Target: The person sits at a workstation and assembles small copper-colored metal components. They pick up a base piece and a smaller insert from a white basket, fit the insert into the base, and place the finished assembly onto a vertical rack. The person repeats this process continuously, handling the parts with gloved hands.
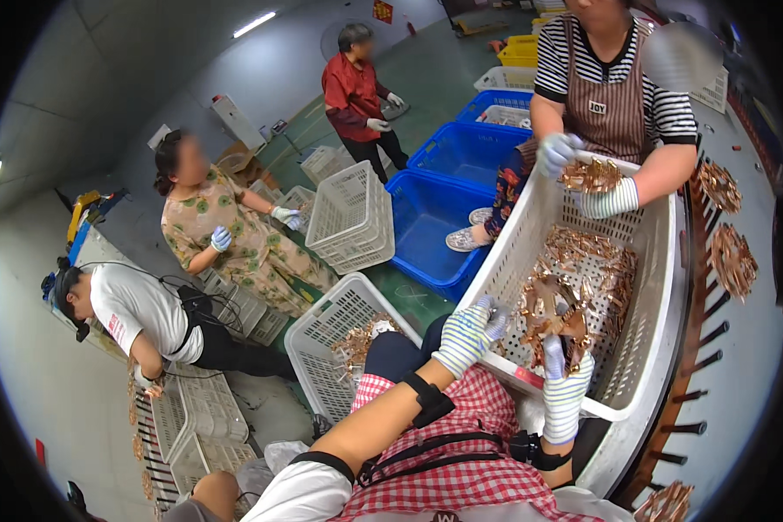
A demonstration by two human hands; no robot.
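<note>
l hand [463, 339] fingers bent by crate [518, 233], grip unclear, r hand [567, 396] gripping copper pcs [574, 331]

Both hands [468, 337] wear striped white gloves [565, 407] and black wrist straps [428, 400]; the white sleeve [300, 498] is black-edged, the apron [448, 470] red-and-white checked.

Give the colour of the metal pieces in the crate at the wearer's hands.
Shiny copper: the metal pieces show best in the head view.

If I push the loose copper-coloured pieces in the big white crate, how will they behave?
The copper-coloured pieces probably shift easily, lying loose in the white crate. Their metallic sheen suggests stiffness; overlapping, some may snag together.
</note>
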